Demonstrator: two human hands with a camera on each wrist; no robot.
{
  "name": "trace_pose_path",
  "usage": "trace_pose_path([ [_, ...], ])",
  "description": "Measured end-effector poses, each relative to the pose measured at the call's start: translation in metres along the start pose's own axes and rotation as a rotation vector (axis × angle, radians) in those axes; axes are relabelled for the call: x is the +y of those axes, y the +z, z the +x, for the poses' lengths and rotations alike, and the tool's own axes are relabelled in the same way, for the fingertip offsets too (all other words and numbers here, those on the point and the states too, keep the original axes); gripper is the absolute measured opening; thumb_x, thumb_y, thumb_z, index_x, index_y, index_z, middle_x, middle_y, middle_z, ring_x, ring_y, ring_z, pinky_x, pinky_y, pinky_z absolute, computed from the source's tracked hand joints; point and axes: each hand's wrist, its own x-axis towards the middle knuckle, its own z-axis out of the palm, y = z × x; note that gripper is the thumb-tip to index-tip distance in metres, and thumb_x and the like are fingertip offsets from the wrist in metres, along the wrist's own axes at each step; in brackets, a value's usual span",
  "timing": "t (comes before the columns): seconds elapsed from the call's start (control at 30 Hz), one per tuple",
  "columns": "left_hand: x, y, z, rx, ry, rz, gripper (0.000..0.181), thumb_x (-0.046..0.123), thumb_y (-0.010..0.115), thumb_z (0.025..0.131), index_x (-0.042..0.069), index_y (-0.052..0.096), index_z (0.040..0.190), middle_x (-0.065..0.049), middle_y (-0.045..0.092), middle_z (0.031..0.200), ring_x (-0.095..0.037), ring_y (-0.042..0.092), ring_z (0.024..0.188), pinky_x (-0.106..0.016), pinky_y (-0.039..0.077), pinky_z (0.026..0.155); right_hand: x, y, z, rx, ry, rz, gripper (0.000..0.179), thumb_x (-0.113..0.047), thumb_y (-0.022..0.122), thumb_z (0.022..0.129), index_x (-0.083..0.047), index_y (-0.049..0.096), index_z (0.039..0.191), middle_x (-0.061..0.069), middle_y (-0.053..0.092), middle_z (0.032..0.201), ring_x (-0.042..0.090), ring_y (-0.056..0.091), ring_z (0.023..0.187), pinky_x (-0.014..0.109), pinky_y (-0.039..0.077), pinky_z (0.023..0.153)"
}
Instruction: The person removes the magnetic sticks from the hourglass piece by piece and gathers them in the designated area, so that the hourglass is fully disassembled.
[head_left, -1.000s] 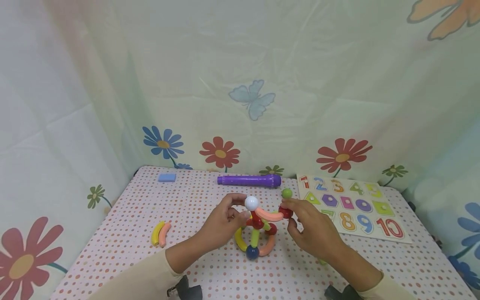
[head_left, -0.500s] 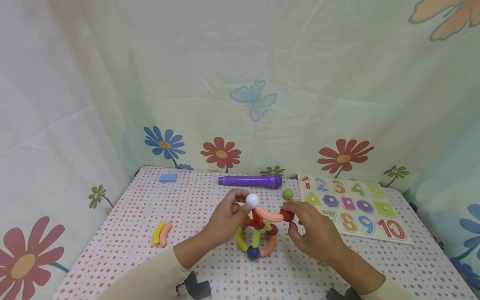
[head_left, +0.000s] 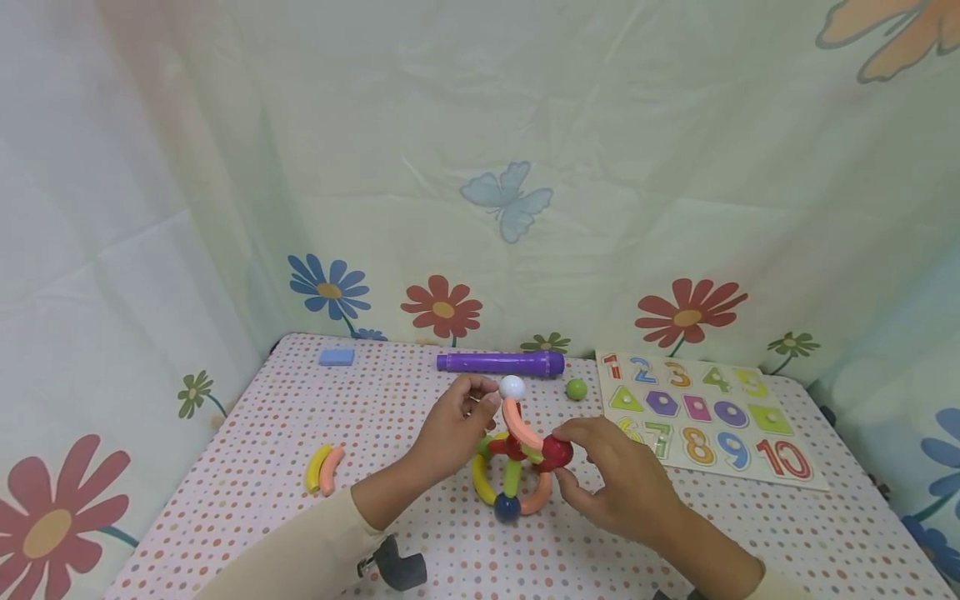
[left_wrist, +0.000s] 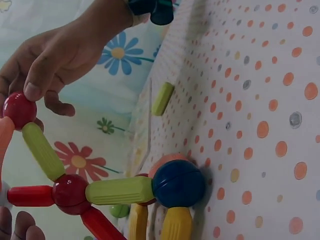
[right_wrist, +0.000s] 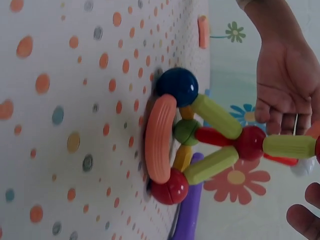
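Observation:
A toy of magnetic sticks and balls stands on the table, its base of curved sticks with a navy ball point(head_left: 507, 507) in front. Straight sticks meet at a central red ball point(right_wrist: 249, 143); from there a red stick point(left_wrist: 31, 196) reaches a white ball point(head_left: 512, 387), and a green stick point(left_wrist: 43, 151) an outer red ball point(head_left: 557, 452). An orange curved stick point(head_left: 522, 427) spans between those two. My right hand point(head_left: 626, 479) pinches the outer red ball between thumb and fingers. Beside the white ball, my left hand point(head_left: 452, 429) has loosely bent fingers, seemingly holding nothing.
Yellow point(head_left: 318, 468) and orange point(head_left: 330, 470) curved sticks lie at the left. Behind are a blue block point(head_left: 337, 357), a purple microphone-shaped toy point(head_left: 500, 363) and a green ball point(head_left: 577, 389). A number puzzle board point(head_left: 723, 472) lies right; a loose green stick point(left_wrist: 163, 98) lies nearby.
My right hand has brought the outer red ball left and down, swinging the orange curved stick closer to the structure. My left fingers have come off the white ball, which sits slightly higher.

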Motion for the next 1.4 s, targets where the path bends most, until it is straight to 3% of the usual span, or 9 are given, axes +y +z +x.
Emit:
trace_pose_path([
  [0.2,0.002,0.000,-0.002,-0.083,-0.036,-0.050,0.047,0.038,0.055,0.106,0.010,0.049,0.144,-0.004,0.058,0.124,-0.021,0.064,0.102,-0.044,0.056,0.090,-0.012,0.008,0.007,0.015,-0.037,0.018,0.043,-0.049,0.053,0.102,-0.011,0.064,0.119,0.000,0.066,0.115,0.014,0.065,0.096,0.025,0.057,0.075],
  [0.33,0.002,0.002,-0.002,-0.113,-0.011,-0.056,0.050,0.032,0.056,0.105,0.009,0.045,0.148,-0.004,0.058,0.129,-0.020,0.062,0.102,-0.047,0.058,0.087,-0.017,0.012,0.013,0.011,-0.073,0.039,0.042,-0.046,0.055,0.102,-0.009,0.064,0.121,0.002,0.066,0.116,0.017,0.067,0.098,0.026,0.059,0.075],
  [0.63,0.002,-0.001,0.001,-0.109,-0.021,-0.066,0.040,0.027,0.051,0.107,0.009,0.047,0.142,-0.005,0.060,0.129,-0.020,0.062,0.107,-0.032,0.056,0.087,-0.017,0.017,0.018,-0.019,-0.079,0.116,0.042,-0.042,0.059,0.102,-0.007,0.061,0.125,0.004,0.064,0.120,0.013,0.064,0.091,0.016,0.054,0.071],
  [0.77,0.001,-0.002,0.003,-0.124,-0.018,-0.082,0.037,0.027,0.051,0.108,0.006,0.046,0.139,-0.007,0.060,0.125,-0.021,0.062,0.105,-0.031,0.056,0.087,-0.010,0.016,0.024,0.032,-0.006,0.139,0.043,-0.044,0.054,0.104,-0.005,0.060,0.123,0.005,0.064,0.121,0.013,0.060,0.094,0.015,0.051,0.074],
  [0.93,-0.001,-0.003,0.005,-0.151,-0.003,-0.111,0.028,0.023,0.048,0.109,0.008,0.049,0.134,-0.008,0.062,0.113,-0.022,0.062,0.096,-0.029,0.058,0.080,0.001,0.018,0.034,0.085,0.135,0.142,0.040,-0.017,0.073,0.095,0.000,0.058,0.129,0.013,0.060,0.129,0.024,0.060,0.108,0.028,0.058,0.074],
  [1.03,-0.002,-0.005,0.007,-0.167,0.002,-0.106,0.026,0.021,0.047,0.110,0.011,0.051,0.133,-0.007,0.062,0.112,-0.022,0.062,0.098,-0.029,0.058,0.081,0.003,0.022,0.041,0.028,0.265,0.191,0.057,-0.002,0.078,0.088,0.000,0.052,0.139,0.015,0.057,0.134,0.029,0.061,0.114,0.032,0.060,0.076],
  [1.13,-0.004,-0.008,0.010,-0.182,-0.005,-0.085,0.025,0.021,0.045,0.110,0.014,0.053,0.133,-0.009,0.062,0.117,-0.023,0.061,0.104,-0.030,0.057,0.085,0.004,0.027,0.044,-0.040,0.369,0.276,0.064,0.000,0.077,0.090,0.000,0.047,0.146,0.014,0.059,0.132,0.029,0.064,0.113,0.031,0.060,0.079],
  [1.23,-0.004,-0.010,0.011,-0.203,-0.008,-0.073,0.026,0.022,0.043,0.110,0.019,0.056,0.133,-0.010,0.062,0.123,-0.024,0.060,0.109,-0.033,0.056,0.088,0.004,0.030,0.045,-0.073,0.405,0.313,0.064,-0.001,0.075,0.091,-0.001,0.045,0.148,0.013,0.063,0.126,0.026,0.066,0.108,0.030,0.059,0.080],
  [1.4,-0.002,-0.014,0.007,-0.216,-0.031,0.018,0.032,0.038,0.044,0.110,0.033,0.058,0.138,0.003,0.059,0.135,-0.021,0.059,0.116,-0.041,0.053,0.094,0.004,0.030,0.046,-0.079,0.437,0.327,0.061,0.001,0.075,0.091,-0.003,0.048,0.146,0.014,0.066,0.122,0.026,0.069,0.105,0.031,0.060,0.081],
])
